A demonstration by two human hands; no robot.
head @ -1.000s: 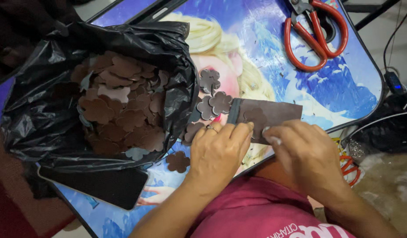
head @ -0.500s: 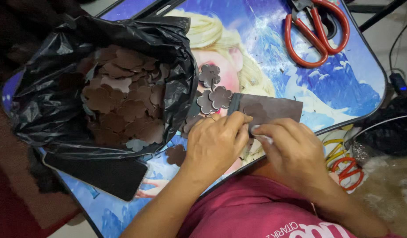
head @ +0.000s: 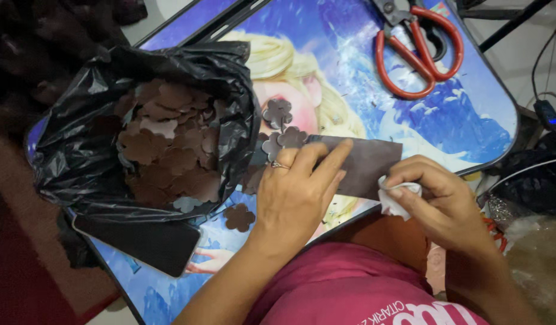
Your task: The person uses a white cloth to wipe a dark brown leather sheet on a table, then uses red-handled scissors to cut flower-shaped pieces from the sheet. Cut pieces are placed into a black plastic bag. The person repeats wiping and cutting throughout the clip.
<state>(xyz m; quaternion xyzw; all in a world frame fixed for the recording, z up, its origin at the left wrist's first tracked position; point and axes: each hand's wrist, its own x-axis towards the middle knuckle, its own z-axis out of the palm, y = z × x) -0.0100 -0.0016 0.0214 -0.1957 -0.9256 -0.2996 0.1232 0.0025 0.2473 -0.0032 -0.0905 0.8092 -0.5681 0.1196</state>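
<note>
My left hand [head: 299,186], a ring on one finger, lies flat on a dark brown strip of material [head: 368,162] and presses it against the small blue picture table [head: 470,120]. My right hand [head: 437,201] pinches a small white wad of cloth [head: 393,201] at the strip's near right edge. Brown flower-shaped cutouts [head: 278,113] lie on the table just beyond my left fingers, and one more cutout [head: 239,216] lies to the left of my wrist.
A black plastic bag [head: 85,156] full of several brown flower cutouts [head: 169,144] sits open at the left. A dark phone [head: 148,244] lies below it. Red-handled scissors [head: 419,51] rest at the far right of the table. Cables and bags are on the floor at right.
My left hand has opened out flatter over the strip. My right hand has slid right, off the strip's middle to its edge, with the white cloth now showing.
</note>
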